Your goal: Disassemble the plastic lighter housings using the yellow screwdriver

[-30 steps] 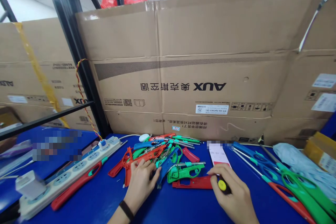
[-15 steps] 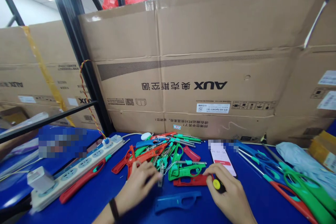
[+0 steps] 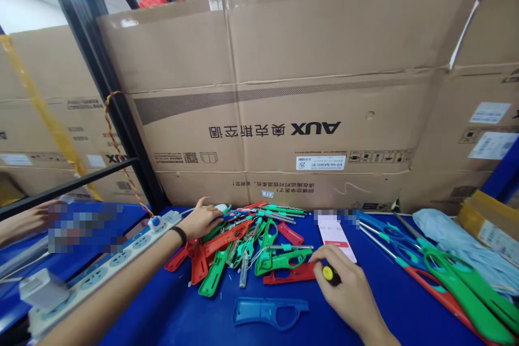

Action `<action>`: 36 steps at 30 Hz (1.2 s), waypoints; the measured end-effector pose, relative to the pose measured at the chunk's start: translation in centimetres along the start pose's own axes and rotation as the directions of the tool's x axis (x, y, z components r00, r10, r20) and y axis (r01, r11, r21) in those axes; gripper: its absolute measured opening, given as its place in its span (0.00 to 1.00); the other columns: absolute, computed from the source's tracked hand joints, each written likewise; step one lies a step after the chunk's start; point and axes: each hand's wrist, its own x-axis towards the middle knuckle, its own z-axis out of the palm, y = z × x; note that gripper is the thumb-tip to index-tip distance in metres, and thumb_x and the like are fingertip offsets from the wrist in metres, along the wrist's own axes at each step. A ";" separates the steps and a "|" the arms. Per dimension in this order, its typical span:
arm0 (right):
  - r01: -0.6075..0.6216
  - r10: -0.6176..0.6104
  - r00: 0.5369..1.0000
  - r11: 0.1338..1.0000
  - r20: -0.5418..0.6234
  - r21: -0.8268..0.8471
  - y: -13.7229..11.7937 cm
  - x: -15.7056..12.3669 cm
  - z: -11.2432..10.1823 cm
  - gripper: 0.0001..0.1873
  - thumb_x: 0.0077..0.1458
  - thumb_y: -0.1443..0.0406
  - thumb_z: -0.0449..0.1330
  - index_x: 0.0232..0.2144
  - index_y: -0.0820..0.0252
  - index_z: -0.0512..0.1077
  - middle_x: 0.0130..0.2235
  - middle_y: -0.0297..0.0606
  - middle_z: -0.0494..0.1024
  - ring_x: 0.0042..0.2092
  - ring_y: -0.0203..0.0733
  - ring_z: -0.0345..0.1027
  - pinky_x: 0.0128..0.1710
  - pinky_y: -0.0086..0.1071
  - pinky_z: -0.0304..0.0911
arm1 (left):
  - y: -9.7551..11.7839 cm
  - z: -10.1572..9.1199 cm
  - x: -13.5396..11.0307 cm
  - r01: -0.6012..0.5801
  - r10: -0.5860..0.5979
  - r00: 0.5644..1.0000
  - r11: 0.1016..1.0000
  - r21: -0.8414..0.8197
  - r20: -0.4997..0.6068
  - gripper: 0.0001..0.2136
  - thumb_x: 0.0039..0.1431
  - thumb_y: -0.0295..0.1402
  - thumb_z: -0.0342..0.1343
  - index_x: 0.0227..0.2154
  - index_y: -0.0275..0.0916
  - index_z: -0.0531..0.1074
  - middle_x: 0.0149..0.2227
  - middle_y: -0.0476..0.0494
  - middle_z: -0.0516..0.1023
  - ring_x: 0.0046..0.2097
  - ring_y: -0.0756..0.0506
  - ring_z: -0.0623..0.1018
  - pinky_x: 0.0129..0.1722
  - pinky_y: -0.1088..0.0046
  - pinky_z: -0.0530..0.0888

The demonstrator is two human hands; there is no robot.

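Observation:
My left hand (image 3: 204, 218) reaches over the back left of a heap of lighter parts, its fingers stretched out at a blue part there; whether they touch it I cannot tell. My right hand (image 3: 344, 284) is closed around a screwdriver (image 3: 330, 274), of which only the yellow-and-black handle end shows. Just left of its fingertips lies a red lighter shell (image 3: 286, 274), below a green lighter shell (image 3: 279, 263) with a metal rod. Nearer to me rests a blue lighter half-shell (image 3: 253, 311). Orange-red shells (image 3: 198, 262) and a green half-shell (image 3: 214, 275) are at the heap's left.
A phone (image 3: 338, 240) with a timer lies behind my right hand. Several whole long lighters (image 3: 466, 281) are at the right, beside a pale blue plastic bag (image 3: 454, 238). A power strip (image 3: 133, 251) runs along the left. Another person's hand (image 3: 38, 216) is at far left.
My left hand has moved away from the heap's front to its back left, uncovering a green half-shell. My right hand keeps the screwdriver in about the same place. The view has shifted slightly right.

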 end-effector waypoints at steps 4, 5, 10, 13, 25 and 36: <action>-0.001 0.001 1.000 1.000 0.008 -0.006 -0.1 0.0 0.0 0.09 0.56 0.69 0.48 0.29 0.55 0.68 0.29 0.34 0.72 0.31 0.36 0.69 0.33 0.27 0.64 | -0.8 -1.0 -0.6 0.048 -0.049 0.998 0.999 -0.005 -0.049 0.16 0.65 0.39 0.39 0.35 0.40 0.71 0.35 0.43 0.78 0.39 0.44 0.76 0.54 0.54 0.57; -0.001 0.001 1.000 1.000 0.014 -0.007 -0.1 0.0 0.0 0.09 0.56 0.68 0.48 0.28 0.55 0.68 0.29 0.33 0.72 0.31 0.36 0.69 0.33 0.27 0.64 | -0.9 -1.5 -0.8 0.063 -0.064 0.996 0.998 -0.008 -0.064 0.16 0.65 0.40 0.38 0.35 0.39 0.70 0.35 0.43 0.78 0.39 0.43 0.76 0.52 0.55 0.59; -0.001 0.002 0.999 1.000 0.044 -0.024 -0.1 0.0 0.2 0.09 0.56 0.68 0.48 0.29 0.54 0.68 0.30 0.33 0.73 0.31 0.36 0.70 0.31 0.26 0.64 | 0.3 -3.8 -2.1 0.069 -0.075 0.994 0.995 -0.075 -0.077 0.16 0.65 0.42 0.40 0.36 0.41 0.70 0.36 0.45 0.77 0.38 0.45 0.76 0.45 0.67 0.66; 0.000 0.001 0.999 0.999 0.040 -0.041 -0.2 0.1 0.1 0.10 0.56 0.68 0.48 0.30 0.54 0.68 0.30 0.34 0.74 0.31 0.36 0.71 0.31 0.26 0.65 | 2.1 -5.0 -2.9 0.076 -0.087 0.993 0.990 -0.121 -0.083 0.17 0.65 0.43 0.39 0.38 0.42 0.70 0.37 0.46 0.78 0.38 0.45 0.76 0.42 0.70 0.69; 0.012 0.004 0.984 0.996 0.178 -0.091 -0.9 0.4 2.5 0.32 0.49 0.67 0.60 0.57 0.49 0.60 0.53 0.35 0.72 0.48 0.44 0.71 0.40 0.34 0.71 | 9.9 -7.6 -4.7 0.006 -0.024 0.999 0.902 -0.432 -0.036 0.13 0.63 0.41 0.45 0.38 0.44 0.73 0.36 0.47 0.78 0.39 0.44 0.75 0.42 0.69 0.70; 0.123 -0.097 0.986 0.974 0.139 -0.192 0.4 1.0 2.3 0.24 0.54 0.72 0.51 0.52 0.50 0.65 0.45 0.35 0.76 0.41 0.40 0.74 0.31 0.27 0.69 | 8.0 -6.2 -5.4 -0.041 0.004 0.986 0.975 -0.218 -0.168 0.14 0.63 0.43 0.46 0.39 0.45 0.74 0.36 0.48 0.79 0.37 0.45 0.75 0.41 0.68 0.67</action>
